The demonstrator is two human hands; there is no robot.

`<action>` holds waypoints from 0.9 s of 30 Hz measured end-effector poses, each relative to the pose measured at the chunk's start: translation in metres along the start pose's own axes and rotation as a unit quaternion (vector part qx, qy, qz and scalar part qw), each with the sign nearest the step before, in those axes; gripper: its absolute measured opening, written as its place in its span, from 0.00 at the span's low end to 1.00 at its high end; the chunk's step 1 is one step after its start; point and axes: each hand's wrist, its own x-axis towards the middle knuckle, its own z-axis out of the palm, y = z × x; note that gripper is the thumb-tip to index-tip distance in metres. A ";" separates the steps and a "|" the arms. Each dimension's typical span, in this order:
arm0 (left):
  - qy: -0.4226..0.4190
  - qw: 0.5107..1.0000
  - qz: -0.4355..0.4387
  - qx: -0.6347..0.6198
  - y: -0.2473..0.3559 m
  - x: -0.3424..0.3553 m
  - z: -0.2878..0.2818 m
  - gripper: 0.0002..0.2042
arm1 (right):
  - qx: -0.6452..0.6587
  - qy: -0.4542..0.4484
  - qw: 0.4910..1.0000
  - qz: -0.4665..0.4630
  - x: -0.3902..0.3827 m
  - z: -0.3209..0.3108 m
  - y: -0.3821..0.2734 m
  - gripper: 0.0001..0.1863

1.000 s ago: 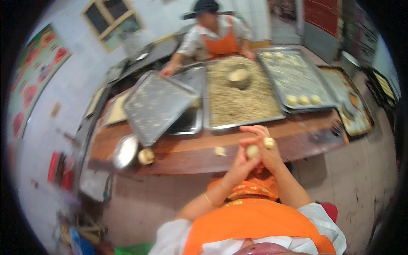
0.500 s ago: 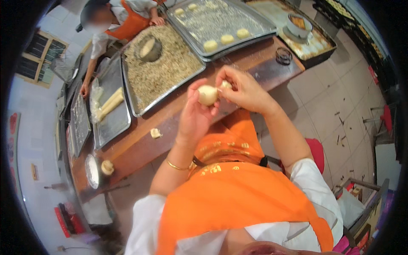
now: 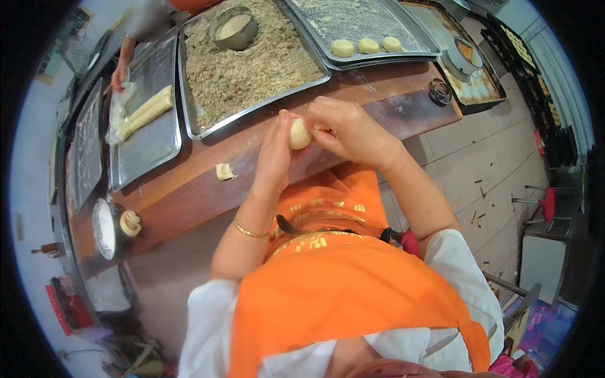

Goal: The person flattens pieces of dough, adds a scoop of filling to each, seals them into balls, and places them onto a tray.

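Observation:
A smooth, pale dough ball (image 3: pixel 300 135) rests in my left hand (image 3: pixel 275 151), whose fingers are upright and cupped around its far side. My right hand (image 3: pixel 353 131) is against the ball's right side with its fingers curled in and thumb pressed close. Whatever those fingers pinch is hidden. On the wooden table (image 3: pixel 189 189), left of my hands, lies a small squarish dough scrap (image 3: pixel 225 171). Beyond them is a metal tray of crumbly filling (image 3: pixel 265 82), with a round metal container (image 3: pixel 238 41) sunk in it.
Three flattened dough rounds (image 3: pixel 368 46) sit on a floured tray (image 3: pixel 359 22). At left, a dough roll (image 3: pixel 148 112) and plastic bag (image 3: pixel 120 116) lie on another tray (image 3: pixel 142 160), near another person's hand (image 3: pixel 118 77). A powder bowl (image 3: pixel 106 230), dough lump (image 3: pixel 130 223) and dark rings (image 3: pixel 440 92) are on the table.
The small dough piece seen between my right fingers no longer shows. My right hand has closed in beside the ball, and my left fingers have straightened upward. The view has shifted.

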 end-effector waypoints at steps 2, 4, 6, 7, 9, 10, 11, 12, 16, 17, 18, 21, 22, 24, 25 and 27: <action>-0.089 0.995 0.040 0.026 -0.005 0.013 -0.024 0.20 | -0.043 -0.025 0.998 -0.032 0.007 0.004 0.001 0.07; -0.144 0.987 0.060 0.025 0.001 0.012 -0.031 0.21 | -0.042 -0.023 0.998 -0.033 0.010 0.014 0.004 0.09; -0.209 0.977 0.046 -0.022 0.006 0.010 -0.036 0.20 | -0.031 -0.019 0.999 -0.014 0.012 0.020 0.008 0.11; -0.240 0.969 0.037 -0.038 0.009 0.010 -0.042 0.20 | -0.015 -0.011 1.000 0.004 0.013 0.025 0.009 0.12; -0.240 0.968 0.057 0.048 0.002 0.015 -0.052 0.19 | 0.033 0.007 0.999 0.034 0.016 0.032 0.009 0.12; -0.242 0.964 0.064 0.094 -0.004 0.019 -0.058 0.19 | 0.067 0.021 0.996 0.046 0.017 0.037 0.008 0.12; -0.223 0.969 0.060 0.089 -0.009 0.021 -0.062 0.19 | 0.101 0.036 0.993 0.058 0.017 0.041 0.007 0.12; -0.205 0.974 0.056 0.084 -0.015 0.024 -0.067 0.19 | 0.187 0.101 0.972 0.100 0.016 0.047 0.008 0.12; -0.121 0.817 0.310 0.472 -0.045 0.050 -0.093 0.19 | 0.152 0.195 0.945 0.213 -0.009 0.068 0.035 0.13; -0.094 0.813 0.317 0.479 -0.051 0.052 -0.095 0.19 | 0.052 0.175 0.956 0.229 -0.022 0.070 0.050 0.13; -0.066 0.809 0.323 0.486 -0.057 0.052 -0.096 0.20 | -0.169 0.078 0.967 0.174 -0.041 0.073 0.063 0.16; 0.012 0.872 0.288 0.397 -0.055 0.062 -0.089 0.17 | -0.200 0.136 0.945 0.221 -0.076 0.077 0.061 0.19; 0.011 0.898 0.263 0.352 -0.052 0.070 -0.088 0.17 | -0.193 0.175 0.940 0.222 -0.080 0.068 0.056 0.18; 0.011 0.898 0.254 0.360 -0.037 0.079 -0.076 0.19 | -0.157 0.215 0.934 0.240 -0.088 0.058 0.051 0.17; 0.005 0.863 0.265 0.431 -0.034 0.084 -0.062 0.19 | -0.141 0.237 0.929 0.248 -0.092 0.056 0.050 0.17; -0.006 0.775 0.288 0.563 -0.031 0.095 -0.037 0.21 | -0.130 0.229 0.935 0.238 -0.092 0.055 0.050 0.16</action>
